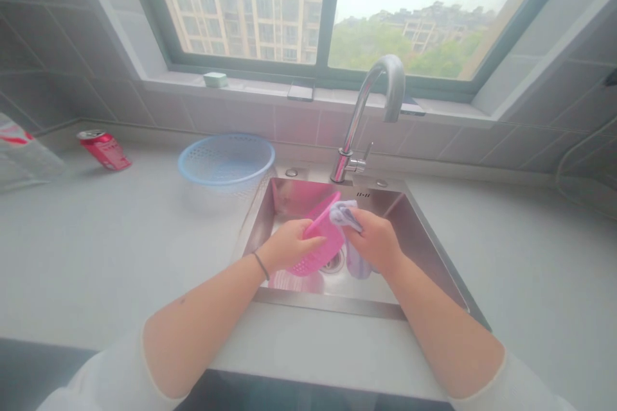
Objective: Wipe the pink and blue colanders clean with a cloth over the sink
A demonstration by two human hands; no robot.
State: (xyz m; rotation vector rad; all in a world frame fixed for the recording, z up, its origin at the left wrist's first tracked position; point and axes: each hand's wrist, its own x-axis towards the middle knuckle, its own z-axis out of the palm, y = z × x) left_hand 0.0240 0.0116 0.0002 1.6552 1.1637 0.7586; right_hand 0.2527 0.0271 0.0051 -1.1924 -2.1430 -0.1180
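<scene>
Two hands at work over the sink [332,305], and each one has something! The left hand [292,244] grasps a pink basket [322,244] by its edge, fingers and thumb closed on it, while the right hand [373,234] clutches a pale cloth [358,260], bunched at the top, its loose end dangling below that hand. The basket sits tilted between the two, just to the right of the left hand, and that lean seems meant to offer its rim to the cloth. Bunching probably gives the right hand a firmer pad; whether cloth and rim are pressed together, it's hard to tell. Holding both above the basin likely lets any drips fall inside, and the tap [354,122] stands beyond both hands, swung clear of them.

Now the count! Two baskets: the pink one, plus a blue basket [226,167] beyond the left hand, off to its left. One cloth, one tap, one sink. One red can [105,150] too, leaning well left of the left hand.
</scene>
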